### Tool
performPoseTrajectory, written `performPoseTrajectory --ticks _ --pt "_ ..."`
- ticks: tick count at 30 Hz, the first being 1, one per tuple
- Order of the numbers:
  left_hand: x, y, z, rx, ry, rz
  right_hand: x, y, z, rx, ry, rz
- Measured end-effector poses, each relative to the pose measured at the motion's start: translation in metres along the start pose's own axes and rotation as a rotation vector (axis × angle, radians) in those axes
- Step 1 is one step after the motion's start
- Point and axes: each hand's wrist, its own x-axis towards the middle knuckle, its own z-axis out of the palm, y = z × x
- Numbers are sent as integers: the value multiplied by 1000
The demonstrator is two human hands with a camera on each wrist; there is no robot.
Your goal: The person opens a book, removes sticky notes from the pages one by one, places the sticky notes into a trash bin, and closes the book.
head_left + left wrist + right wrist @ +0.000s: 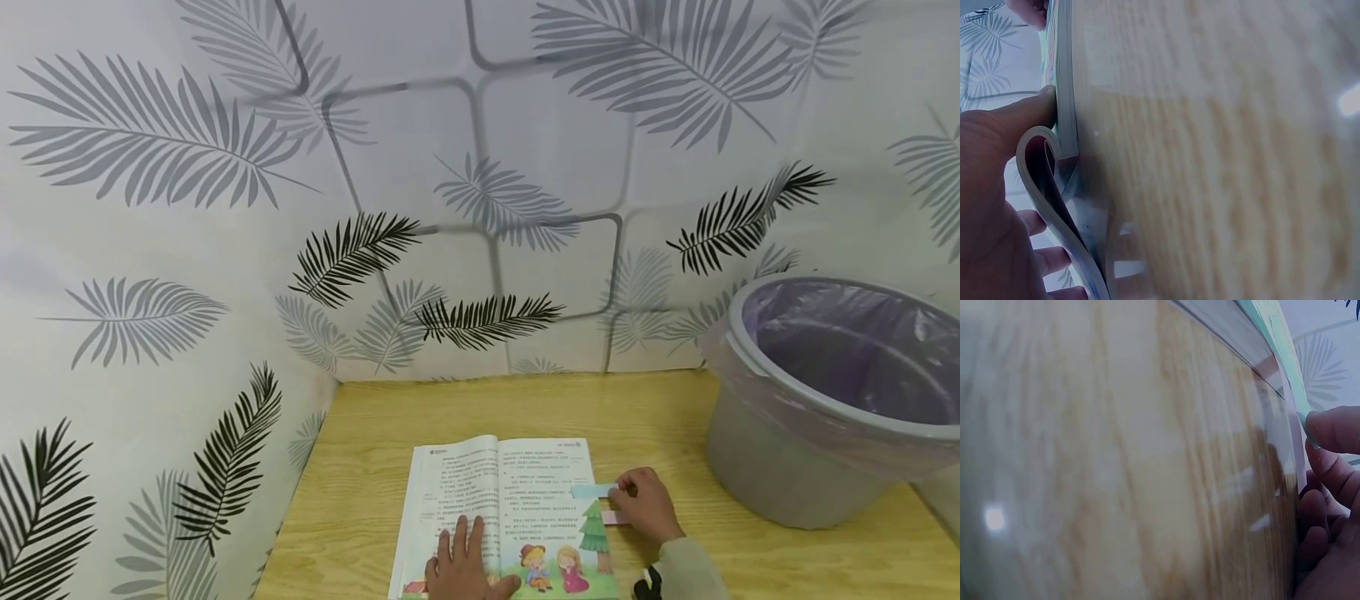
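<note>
An open book with printed text and a cartoon of two figures lies on the wooden table. My left hand rests on its lower middle, fingers spread over the left page and thumb toward the right page. In the left wrist view, the thumb presses at the edge of the thick page block. At the book's right edge, my right hand pinches the end of a light blue paper strip, which overlaps the right page. Just below it, a pale pink strip sticks out from the book toward the hand.
A large grey bin with a translucent purple liner stands to the right of the book. Behind the wooden table rises a wall with a leaf pattern. A small black-and-white item is beside the right sleeve.
</note>
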Motion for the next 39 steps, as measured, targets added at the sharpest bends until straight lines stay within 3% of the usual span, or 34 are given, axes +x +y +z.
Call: performPoseTrajectory --ticks 24,39 --pt "2 -2 0 4 -38 11 0 2 2 4 22 -11" --pt "1 -3 1 8 -26 14 -1 1 0 14 7 -6"
